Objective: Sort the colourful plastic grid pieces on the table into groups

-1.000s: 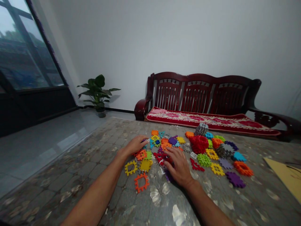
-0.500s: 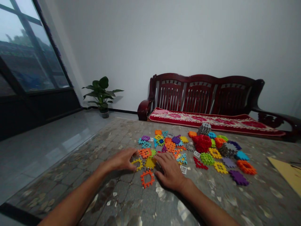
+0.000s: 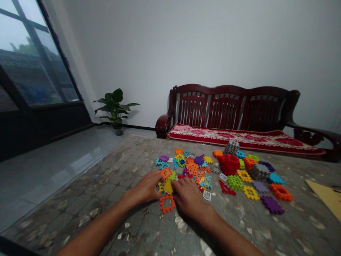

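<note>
From the left edge of the table (image 3: 106, 213), the left arm runs in low, forearm slanting away from the body and wrist close to the cloth. The left hand (image 3: 146, 186) is palm down, thumb and fingers apart, with a yellow frame (image 3: 160, 187) partly showing between them; whether they press on it I cannot tell. An orange tile (image 3: 165, 173) lies by its fingertips, toward the far edge. Between the hands are a yellow tile (image 3: 168, 186) and, nearer the body, an orange frame (image 3: 167, 203) lying flat.

The right hand (image 3: 189, 195) is palm down, its fingers together and bent at the yellow tile's right side; their tips are hidden, so a grip cannot be told. Its forearm slants in from the right.

The step in hand looks like handling these small yellow pieces; picking one up from this pose would call for closing thumb against fingertips without dragging its neighbours.

Just beside the right hand is a white window (image 3: 207, 195). Farther right come a red block (image 3: 229, 164) and a purple tile (image 3: 272, 205), then yellow card (image 3: 323, 195) at the right.
</note>
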`<state>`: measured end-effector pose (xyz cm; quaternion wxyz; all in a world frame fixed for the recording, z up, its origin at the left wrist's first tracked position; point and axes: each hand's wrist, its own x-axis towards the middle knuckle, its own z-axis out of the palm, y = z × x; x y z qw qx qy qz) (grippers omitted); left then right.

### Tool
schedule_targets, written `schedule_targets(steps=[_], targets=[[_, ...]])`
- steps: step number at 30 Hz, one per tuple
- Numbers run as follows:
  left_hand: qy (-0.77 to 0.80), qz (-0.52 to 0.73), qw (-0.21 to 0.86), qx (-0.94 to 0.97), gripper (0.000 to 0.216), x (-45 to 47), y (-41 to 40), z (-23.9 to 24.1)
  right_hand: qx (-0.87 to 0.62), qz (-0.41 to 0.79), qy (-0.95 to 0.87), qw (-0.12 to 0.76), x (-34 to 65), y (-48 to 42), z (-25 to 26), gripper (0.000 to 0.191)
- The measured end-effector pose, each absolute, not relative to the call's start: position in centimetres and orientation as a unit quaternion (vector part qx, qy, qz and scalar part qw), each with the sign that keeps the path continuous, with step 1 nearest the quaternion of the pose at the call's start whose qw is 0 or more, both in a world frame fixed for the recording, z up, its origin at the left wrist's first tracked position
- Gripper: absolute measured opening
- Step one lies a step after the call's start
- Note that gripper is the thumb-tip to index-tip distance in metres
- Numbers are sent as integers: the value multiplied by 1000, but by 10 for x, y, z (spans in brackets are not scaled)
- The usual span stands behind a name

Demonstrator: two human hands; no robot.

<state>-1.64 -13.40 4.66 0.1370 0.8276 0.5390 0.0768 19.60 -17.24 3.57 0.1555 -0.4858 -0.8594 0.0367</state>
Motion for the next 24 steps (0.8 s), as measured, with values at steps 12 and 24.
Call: schedule_targets(steps=[12, 24], targets=[[549, 78, 129, 822, 19, -3, -131, 37, -518, 106, -825, 202, 189, -185, 30, 60], [529, 146, 144, 823, 17, 1, -132, 33, -526, 115, -785, 306, 180, -171, -1, 60]])
